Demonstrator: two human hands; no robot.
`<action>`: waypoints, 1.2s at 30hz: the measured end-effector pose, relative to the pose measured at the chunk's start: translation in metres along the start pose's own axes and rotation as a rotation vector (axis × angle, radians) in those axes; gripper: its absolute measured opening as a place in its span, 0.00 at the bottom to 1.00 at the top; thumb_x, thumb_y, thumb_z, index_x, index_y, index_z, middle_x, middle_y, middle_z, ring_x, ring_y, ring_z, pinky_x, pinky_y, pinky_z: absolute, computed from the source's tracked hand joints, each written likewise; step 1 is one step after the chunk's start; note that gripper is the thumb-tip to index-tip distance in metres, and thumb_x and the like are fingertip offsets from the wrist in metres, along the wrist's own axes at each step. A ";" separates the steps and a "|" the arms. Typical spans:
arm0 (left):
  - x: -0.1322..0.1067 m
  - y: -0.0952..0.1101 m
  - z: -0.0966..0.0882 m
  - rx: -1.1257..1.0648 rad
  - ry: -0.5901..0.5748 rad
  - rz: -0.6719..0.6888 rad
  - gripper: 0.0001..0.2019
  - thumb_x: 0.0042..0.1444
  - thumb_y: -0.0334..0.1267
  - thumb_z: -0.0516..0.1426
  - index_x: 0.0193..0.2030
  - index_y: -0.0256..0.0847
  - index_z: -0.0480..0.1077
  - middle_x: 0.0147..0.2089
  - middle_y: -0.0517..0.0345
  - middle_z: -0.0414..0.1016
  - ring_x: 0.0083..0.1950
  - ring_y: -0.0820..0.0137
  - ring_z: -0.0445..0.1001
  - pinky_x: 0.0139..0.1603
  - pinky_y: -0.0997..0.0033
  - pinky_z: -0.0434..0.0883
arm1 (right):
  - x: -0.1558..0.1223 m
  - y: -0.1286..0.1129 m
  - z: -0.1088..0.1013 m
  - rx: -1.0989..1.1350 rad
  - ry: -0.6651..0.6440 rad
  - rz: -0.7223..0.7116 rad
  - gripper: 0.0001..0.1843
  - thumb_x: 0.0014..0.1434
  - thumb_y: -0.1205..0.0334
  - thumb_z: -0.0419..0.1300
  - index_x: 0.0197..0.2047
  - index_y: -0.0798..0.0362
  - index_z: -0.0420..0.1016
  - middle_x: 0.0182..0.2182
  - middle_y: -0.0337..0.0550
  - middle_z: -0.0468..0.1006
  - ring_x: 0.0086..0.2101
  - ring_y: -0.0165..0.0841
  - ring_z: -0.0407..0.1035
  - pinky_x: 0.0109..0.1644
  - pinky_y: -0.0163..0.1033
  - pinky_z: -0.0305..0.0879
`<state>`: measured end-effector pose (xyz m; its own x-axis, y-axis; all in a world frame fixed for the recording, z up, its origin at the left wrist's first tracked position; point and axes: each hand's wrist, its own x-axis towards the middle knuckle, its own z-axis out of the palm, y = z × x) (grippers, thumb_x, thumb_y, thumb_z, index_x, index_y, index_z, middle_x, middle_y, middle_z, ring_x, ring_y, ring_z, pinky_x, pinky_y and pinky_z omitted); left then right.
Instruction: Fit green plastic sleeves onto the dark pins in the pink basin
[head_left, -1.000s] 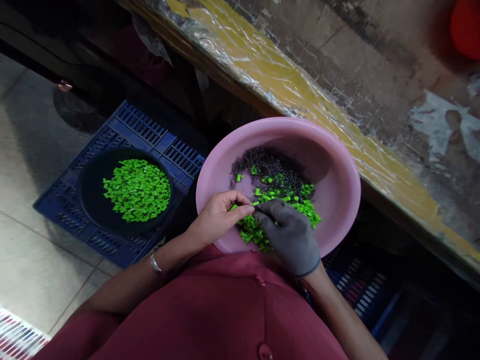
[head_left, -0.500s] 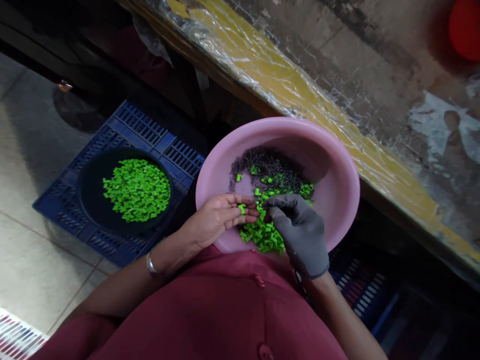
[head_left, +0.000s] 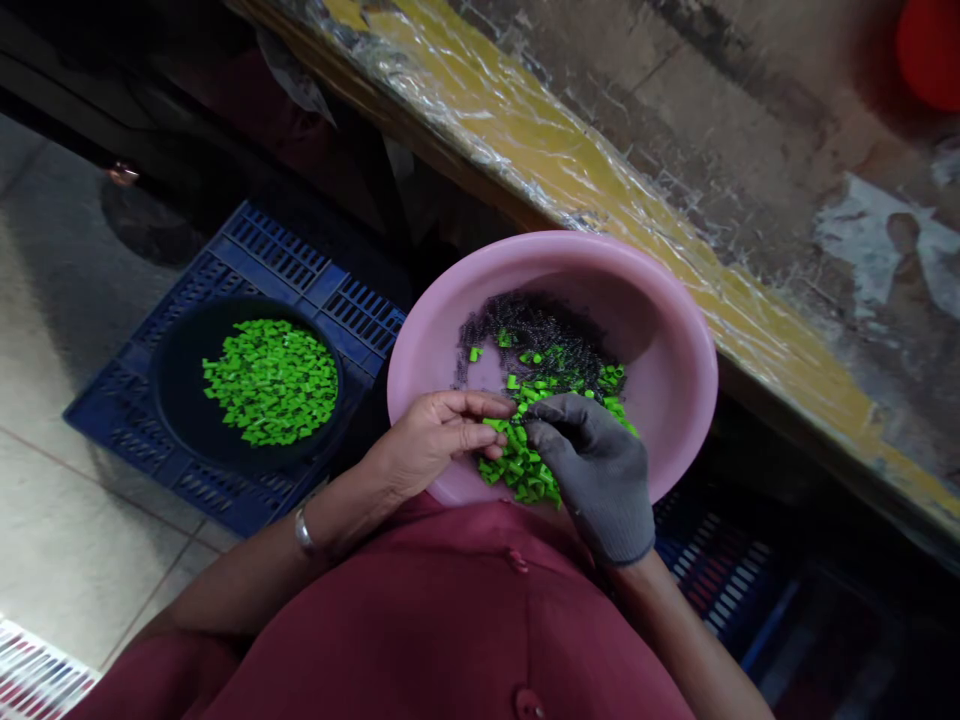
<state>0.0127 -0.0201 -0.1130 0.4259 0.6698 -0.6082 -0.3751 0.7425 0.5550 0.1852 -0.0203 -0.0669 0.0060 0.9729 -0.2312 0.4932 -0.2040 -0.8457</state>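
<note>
The pink basin [head_left: 675, 420] sits against my front, holding small green plastic pieces [head_left: 534, 478] and a heap of small dark springs [head_left: 551, 325]. Over its near part, my bare left hand [head_left: 439, 440] pinches a green plastic piece [head_left: 495, 426] between thumb and fingers. My right hand [head_left: 596, 465], in a grey glove, is closed at the fingertips on a thin dark piece that looks like one of the springs. Both sets of fingertips almost meet above the green pieces. The gloved fingers partly hide what they grip.
A dark round basin [head_left: 169, 400] of green pieces [head_left: 270, 385] stands to the left on a blue slatted crate [head_left: 112, 420]. Beyond the pink basin runs a worktable edge covered in yellow plastic film [head_left: 525, 120]. A red object [head_left: 930, 55] is at the far right.
My left fingers have closed round the green piece, bringing it slightly right towards the gloved fingertips. My right hand stays nearly in place.
</note>
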 end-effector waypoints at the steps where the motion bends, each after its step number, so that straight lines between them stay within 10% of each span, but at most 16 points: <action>1: 0.000 0.000 0.000 -0.023 0.011 -0.002 0.13 0.47 0.32 0.63 0.42 0.34 0.74 0.34 0.54 0.77 0.31 0.74 0.75 0.34 0.74 0.72 | 0.000 0.000 0.000 0.004 -0.010 0.000 0.03 0.55 0.63 0.61 0.33 0.49 0.76 0.30 0.37 0.78 0.30 0.32 0.72 0.35 0.38 0.70; 24: 0.002 -0.010 0.006 -0.228 -0.049 -0.060 0.14 0.45 0.39 0.67 0.34 0.34 0.71 0.24 0.60 0.72 0.24 0.76 0.71 0.28 0.76 0.71 | -0.010 -0.002 0.008 -0.329 -0.009 -0.370 0.05 0.60 0.67 0.57 0.36 0.51 0.73 0.35 0.42 0.78 0.35 0.32 0.72 0.39 0.37 0.68; 36: -0.001 -0.002 0.013 0.169 0.079 0.356 0.02 0.49 0.30 0.62 0.30 0.35 0.73 0.34 0.58 0.74 0.29 0.75 0.73 0.31 0.75 0.73 | -0.012 -0.004 0.005 -0.328 -0.088 -0.369 0.06 0.59 0.70 0.57 0.33 0.52 0.74 0.31 0.41 0.78 0.33 0.30 0.72 0.36 0.34 0.68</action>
<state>0.0234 -0.0222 -0.1058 0.2266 0.8883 -0.3995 -0.3446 0.4568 0.8201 0.1790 -0.0316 -0.0633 -0.2868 0.9580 0.0029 0.6964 0.2105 -0.6861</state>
